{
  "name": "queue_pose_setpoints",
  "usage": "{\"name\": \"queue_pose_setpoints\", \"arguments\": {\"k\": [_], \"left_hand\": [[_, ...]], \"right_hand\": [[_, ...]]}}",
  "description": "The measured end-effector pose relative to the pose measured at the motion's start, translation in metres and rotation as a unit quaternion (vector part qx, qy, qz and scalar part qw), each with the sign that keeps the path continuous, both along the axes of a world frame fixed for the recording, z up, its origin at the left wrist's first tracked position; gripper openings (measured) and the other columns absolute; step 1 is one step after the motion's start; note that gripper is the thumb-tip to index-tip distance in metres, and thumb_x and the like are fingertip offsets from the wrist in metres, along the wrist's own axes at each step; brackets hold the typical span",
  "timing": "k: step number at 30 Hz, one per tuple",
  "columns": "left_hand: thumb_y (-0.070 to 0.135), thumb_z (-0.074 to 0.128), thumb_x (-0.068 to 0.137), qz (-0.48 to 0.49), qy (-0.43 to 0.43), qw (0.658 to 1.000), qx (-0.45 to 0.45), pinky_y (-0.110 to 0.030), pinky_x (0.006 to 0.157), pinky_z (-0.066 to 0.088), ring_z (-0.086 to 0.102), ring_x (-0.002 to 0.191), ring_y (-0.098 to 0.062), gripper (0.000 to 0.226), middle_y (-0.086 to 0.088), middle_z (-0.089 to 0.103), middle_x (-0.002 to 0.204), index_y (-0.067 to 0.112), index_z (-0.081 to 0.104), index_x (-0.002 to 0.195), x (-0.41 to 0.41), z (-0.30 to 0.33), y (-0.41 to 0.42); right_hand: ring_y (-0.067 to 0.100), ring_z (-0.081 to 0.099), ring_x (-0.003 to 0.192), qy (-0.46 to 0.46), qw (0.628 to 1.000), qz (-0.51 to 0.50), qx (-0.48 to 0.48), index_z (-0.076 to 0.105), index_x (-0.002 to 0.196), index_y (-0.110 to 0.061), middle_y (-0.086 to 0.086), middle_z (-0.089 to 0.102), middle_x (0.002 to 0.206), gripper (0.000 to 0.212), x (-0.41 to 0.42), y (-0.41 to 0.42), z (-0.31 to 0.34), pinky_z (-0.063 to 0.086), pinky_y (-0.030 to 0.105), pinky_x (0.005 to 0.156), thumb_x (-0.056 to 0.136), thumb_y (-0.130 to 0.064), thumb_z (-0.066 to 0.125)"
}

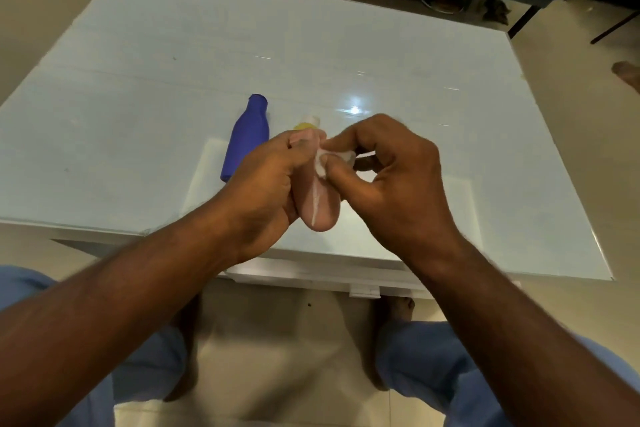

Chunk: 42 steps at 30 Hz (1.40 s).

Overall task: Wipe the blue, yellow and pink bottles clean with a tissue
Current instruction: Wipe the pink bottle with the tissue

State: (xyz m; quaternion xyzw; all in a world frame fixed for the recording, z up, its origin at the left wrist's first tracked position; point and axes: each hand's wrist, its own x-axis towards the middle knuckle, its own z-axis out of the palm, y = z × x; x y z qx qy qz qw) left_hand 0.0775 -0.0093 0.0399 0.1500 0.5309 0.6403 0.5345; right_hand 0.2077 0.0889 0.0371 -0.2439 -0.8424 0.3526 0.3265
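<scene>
I hold the pink bottle [320,208] up in my left hand [263,191]. My fingers curl round its side, so it cannot slip while I rub it. I keep it up in the air above the near edge of the table [138,55], close to me, so I can see the dirty part well.

My right hand [391,177] pinches a small white tissue [323,163]. My thumb and fingers are bent tight on it, and I press it on the upper part of the pink bottle. A white streak runs down the bottle's side, toward the bottom. I think that is the mess I need to wipe off, so this bottle does not look clean yet.

The blue bottle [246,139] lies on its side on the table, just past my left hand. It is out of the way there, so I have room to work. The yellow bottle [306,122] is next to it, but my hands hide most of it. I can only see its top and white cap, so I cannot tell if it lies flat or stands.

I cannot tell if those two are clean.
</scene>
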Motion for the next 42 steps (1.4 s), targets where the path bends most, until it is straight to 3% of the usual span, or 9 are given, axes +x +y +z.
{"name": "queue_pose_setpoints", "arguments": {"k": [4,9,13,20,23,27,29,32,42], "left_hand": [[0.026,0.042,0.109,0.015,0.025,1.000,0.008,-0.040,0.089,0.062,0.072,0.113,-0.025,0.036,-0.009,0.070,0.130,0.016,0.053,0.142,0.004,0.001,0.000],[0.025,0.041,0.110,0.060,0.002,0.998,0.011,-0.039,0.078,0.064,0.076,0.104,-0.024,0.038,-0.010,0.073,0.124,0.011,0.045,0.145,-0.012,0.003,0.002],[0.027,0.045,0.109,0.017,0.007,1.000,0.009,-0.038,0.081,0.064,0.077,0.099,-0.023,0.023,-0.007,0.077,0.115,0.036,0.066,0.112,0.002,0.004,-0.001],[0.027,0.040,0.110,0.091,-0.037,0.995,0.028,-0.039,0.074,0.064,0.073,0.110,-0.030,0.040,-0.012,0.070,0.129,0.010,0.044,0.146,-0.015,0.010,0.003],[0.026,0.043,0.109,0.045,-0.008,0.999,0.004,-0.035,0.071,0.063,0.076,0.101,-0.023,0.036,-0.008,0.074,0.121,0.013,0.052,0.141,-0.008,0.009,0.000],[0.030,0.042,0.109,0.000,-0.007,1.000,0.003,-0.046,0.090,0.061,0.073,0.111,-0.025,0.027,-0.011,0.073,0.124,0.025,0.063,0.125,0.008,0.005,-0.002],[0.030,0.044,0.109,0.025,-0.007,1.000,0.004,-0.043,0.081,0.063,0.076,0.103,-0.027,0.022,-0.012,0.076,0.117,0.028,0.065,0.116,0.002,0.005,-0.001],[0.030,0.046,0.108,0.059,-0.004,0.998,-0.015,-0.038,0.072,0.063,0.077,0.100,-0.027,0.033,-0.009,0.077,0.115,0.015,0.056,0.136,-0.012,0.005,0.001],[0.043,0.042,0.107,0.023,-0.097,0.993,-0.061,-0.046,0.077,0.064,0.073,0.090,-0.031,0.045,-0.019,0.071,0.113,0.008,0.064,0.125,-0.012,0.003,0.000]], "right_hand": [[0.014,0.072,0.090,0.028,1.000,-0.001,-0.001,0.077,0.094,-0.008,-0.002,0.072,0.093,0.008,0.000,0.000,0.004,0.062,0.030,0.074,0.088,-0.007,0.083],[0.004,0.064,0.084,-0.093,0.989,0.101,0.046,0.078,0.088,-0.016,-0.008,0.067,0.089,0.008,0.002,-0.007,-0.001,0.056,0.026,0.073,0.084,-0.012,0.085],[0.012,0.064,0.087,-0.012,0.996,0.032,0.077,0.076,0.093,-0.008,0.002,0.069,0.093,0.006,-0.002,-0.008,0.001,0.053,0.017,0.074,0.090,-0.007,0.081],[0.013,0.063,0.084,-0.113,0.984,0.103,0.086,0.075,0.087,-0.016,-0.004,0.065,0.093,0.010,0.001,-0.012,-0.003,0.042,0.015,0.066,0.086,-0.013,0.084],[0.016,0.064,0.085,-0.036,0.994,0.050,0.087,0.074,0.089,-0.010,0.000,0.067,0.092,0.009,-0.001,-0.010,-0.001,0.051,0.022,0.070,0.088,-0.008,0.083],[0.024,0.068,0.087,0.041,0.997,0.003,0.058,0.073,0.090,-0.002,0.007,0.070,0.091,0.007,0.000,-0.005,0.003,0.058,0.043,0.072,0.090,-0.002,0.080],[0.022,0.069,0.087,0.012,0.998,0.043,0.048,0.075,0.090,-0.005,0.005,0.071,0.091,0.007,0.002,-0.004,0.002,0.058,0.041,0.073,0.088,-0.004,0.081],[0.012,0.068,0.084,-0.058,0.994,0.085,0.045,0.077,0.086,-0.012,-0.001,0.072,0.087,0.008,0.002,-0.006,0.000,0.057,0.030,0.071,0.085,-0.009,0.084],[0.023,0.078,0.097,0.073,0.966,-0.099,-0.228,0.081,0.107,-0.017,0.000,0.082,0.102,0.015,0.003,0.007,0.014,0.064,0.043,0.096,0.097,-0.009,0.074]]}}
